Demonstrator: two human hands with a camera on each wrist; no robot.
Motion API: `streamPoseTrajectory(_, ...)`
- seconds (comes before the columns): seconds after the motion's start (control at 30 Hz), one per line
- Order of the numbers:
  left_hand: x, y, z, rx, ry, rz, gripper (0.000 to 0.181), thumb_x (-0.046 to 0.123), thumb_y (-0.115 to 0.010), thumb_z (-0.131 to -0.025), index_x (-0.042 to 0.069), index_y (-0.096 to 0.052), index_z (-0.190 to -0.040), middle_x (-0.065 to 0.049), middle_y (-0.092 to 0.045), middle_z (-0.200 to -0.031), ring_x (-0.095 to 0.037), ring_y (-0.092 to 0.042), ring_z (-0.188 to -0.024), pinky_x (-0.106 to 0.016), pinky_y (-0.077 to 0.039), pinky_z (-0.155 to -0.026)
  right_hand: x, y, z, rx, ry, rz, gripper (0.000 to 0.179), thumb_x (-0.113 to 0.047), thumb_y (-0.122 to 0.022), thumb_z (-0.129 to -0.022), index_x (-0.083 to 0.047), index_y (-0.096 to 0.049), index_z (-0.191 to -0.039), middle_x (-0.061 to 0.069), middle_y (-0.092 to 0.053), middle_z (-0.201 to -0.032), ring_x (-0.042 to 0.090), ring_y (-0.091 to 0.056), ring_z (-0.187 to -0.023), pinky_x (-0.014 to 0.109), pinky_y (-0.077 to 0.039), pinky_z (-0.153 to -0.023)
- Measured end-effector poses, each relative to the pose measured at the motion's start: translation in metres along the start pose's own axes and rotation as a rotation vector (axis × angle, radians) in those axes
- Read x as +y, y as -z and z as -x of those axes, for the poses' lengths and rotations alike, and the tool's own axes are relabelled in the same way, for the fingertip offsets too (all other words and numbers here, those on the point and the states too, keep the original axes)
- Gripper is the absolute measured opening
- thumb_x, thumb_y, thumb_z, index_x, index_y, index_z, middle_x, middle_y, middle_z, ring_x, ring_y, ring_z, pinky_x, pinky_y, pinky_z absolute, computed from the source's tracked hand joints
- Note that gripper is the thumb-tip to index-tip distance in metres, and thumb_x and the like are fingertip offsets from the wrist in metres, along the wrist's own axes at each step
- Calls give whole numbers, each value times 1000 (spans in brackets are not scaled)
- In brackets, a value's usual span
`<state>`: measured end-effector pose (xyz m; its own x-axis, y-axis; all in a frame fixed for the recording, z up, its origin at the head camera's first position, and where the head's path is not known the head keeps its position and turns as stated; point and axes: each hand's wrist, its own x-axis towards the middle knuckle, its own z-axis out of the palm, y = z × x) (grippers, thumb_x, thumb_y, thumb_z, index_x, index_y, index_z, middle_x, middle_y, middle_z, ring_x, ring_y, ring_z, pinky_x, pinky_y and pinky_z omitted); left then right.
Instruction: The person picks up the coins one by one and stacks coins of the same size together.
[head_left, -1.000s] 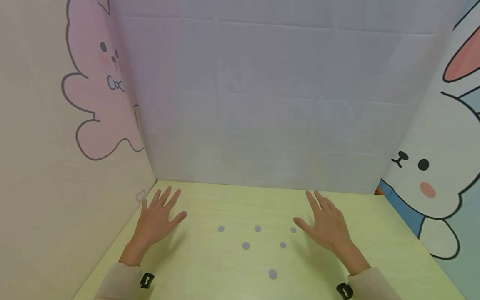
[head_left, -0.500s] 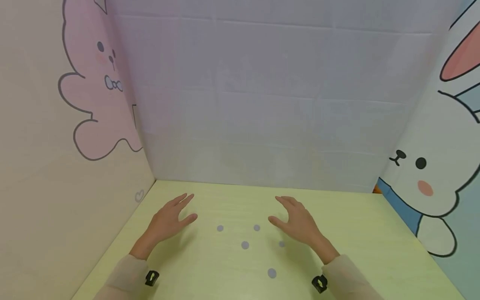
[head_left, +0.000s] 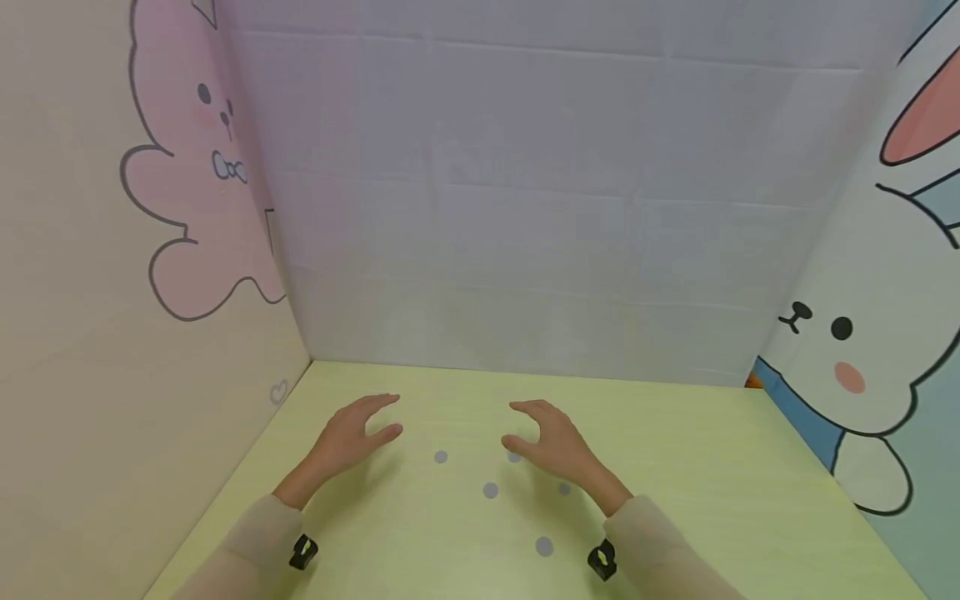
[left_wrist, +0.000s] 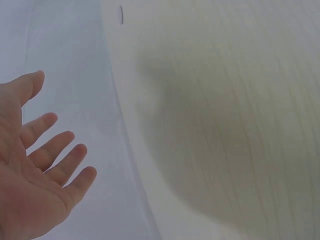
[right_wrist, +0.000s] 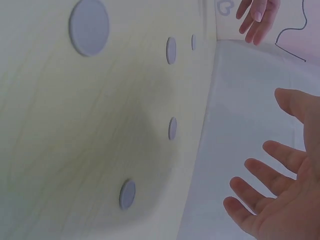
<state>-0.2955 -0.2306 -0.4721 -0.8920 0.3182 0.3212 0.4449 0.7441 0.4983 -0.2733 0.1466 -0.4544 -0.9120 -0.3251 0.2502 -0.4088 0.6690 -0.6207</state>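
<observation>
Over the left half of the pale yellow table [head_left: 420,575], my left hand [head_left: 347,437] hovers with fingers loosely bent and thumb apart, holding nothing. My right hand [head_left: 557,443] hangs opposite it in the same pose, also holding nothing; the palms face each other. Several flat grey discs lie on the tabletop between and in front of the hands. The nearest disc to the right thumb [head_left: 513,457] is partly covered by it in the head view. Other discs include a front one [head_left: 544,547] and a left one [head_left: 441,457]. Both palms show in the wrist views.
A whitish sheet [head_left: 465,208] stands as a wall at the table's back edge. Side walls carry a pink cartoon animal [head_left: 202,192] on the left and a white rabbit [head_left: 877,333] on the right. Small black devices [head_left: 303,552] are worn at both sleeves.
Both hands have moved inward, the right one farther, over the disc area. Their spread fingers have become more bent. The disc at the right of the back row is now hidden behind the right arm.
</observation>
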Motion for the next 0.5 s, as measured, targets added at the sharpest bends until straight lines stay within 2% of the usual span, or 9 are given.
streamPoseTrajectory(0.27,1,-9,-1,-49,23,91,55,35,-75,-100,9,-63,-147,-14,-64,-147,-42,-56,-139,-63,-44,-111,-9,-19,-11,-49,36,-60,57,-34,-77,-98,-5,-64,-145,16,-64,-144,41,-57,-135,61,-46,-110)
streamPoseTrajectory(0.5,5,-14,-5,-52,25,96,44,30,-75,-101,7,-69,-138,-15,-69,-140,-42,-62,-132,-60,-48,-107,-17,-32,-20,-90,30,-49,54,-29,-78,-96,-4,-65,-142,16,-65,-142,41,-59,-133,60,-46,-110)
